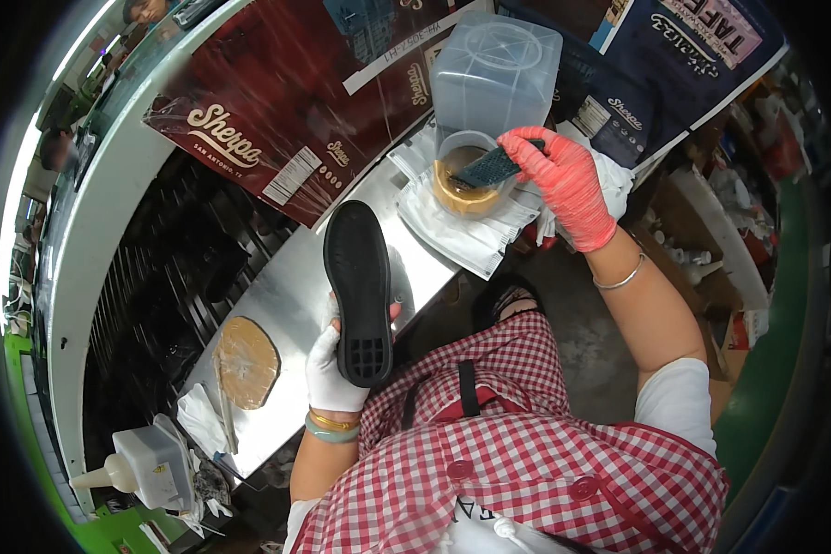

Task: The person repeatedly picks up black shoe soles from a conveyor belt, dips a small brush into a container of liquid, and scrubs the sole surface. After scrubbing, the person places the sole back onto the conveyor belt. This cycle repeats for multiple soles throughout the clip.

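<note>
My left hand (339, 369), in a white glove, is closed around the heel end of a black shoe sole (358, 286). The sole stands lengthwise, toe end away from me, with a grid of square recesses at its heel. In a pink-red glove, my right hand (568, 185) pinches one end of a dark, flat, rough-textured brush (487, 169). Its other end tilts down into the mouth of a clear plastic tub (471, 205) with yellowish-brown residue around its wall. How far the brush dips inside, I cannot tell.
Behind the tub stands a large translucent plastic container (497, 69). White cloths (452, 242) lie under the tub on the metal bench (291, 277). A round tan plastic-wrapped piece (247, 362) and a white nozzle bottle (138, 469) are at left. Printed bags (240, 102) line the back; dark racks run alongside.
</note>
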Demonstrator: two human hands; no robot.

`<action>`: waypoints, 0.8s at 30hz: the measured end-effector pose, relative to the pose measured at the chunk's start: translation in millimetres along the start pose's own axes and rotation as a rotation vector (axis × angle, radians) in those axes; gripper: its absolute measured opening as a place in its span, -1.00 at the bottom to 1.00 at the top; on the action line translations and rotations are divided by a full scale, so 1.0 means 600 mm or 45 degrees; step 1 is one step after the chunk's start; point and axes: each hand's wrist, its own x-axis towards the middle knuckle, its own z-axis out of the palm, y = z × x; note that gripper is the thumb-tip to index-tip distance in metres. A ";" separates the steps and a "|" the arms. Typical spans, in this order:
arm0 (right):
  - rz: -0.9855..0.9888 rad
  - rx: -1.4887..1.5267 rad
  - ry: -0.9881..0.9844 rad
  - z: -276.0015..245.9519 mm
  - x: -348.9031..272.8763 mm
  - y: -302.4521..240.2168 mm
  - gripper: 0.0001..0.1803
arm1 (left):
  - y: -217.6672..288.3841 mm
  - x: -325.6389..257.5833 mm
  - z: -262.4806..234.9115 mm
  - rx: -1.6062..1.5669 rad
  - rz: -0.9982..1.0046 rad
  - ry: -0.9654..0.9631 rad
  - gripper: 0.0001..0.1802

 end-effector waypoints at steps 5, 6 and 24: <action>-0.221 -0.125 0.075 0.005 0.004 -0.069 -0.73 | -0.005 -0.004 -0.005 -0.005 0.022 -0.015 -0.40; -0.272 -0.172 0.082 0.007 0.007 -0.076 -0.74 | -0.005 -0.006 -0.007 -0.012 0.026 -0.003 -0.40; -0.044 -0.110 -0.052 -0.002 0.008 -0.010 -0.75 | -0.014 -0.027 -0.033 -0.090 0.027 0.078 -0.44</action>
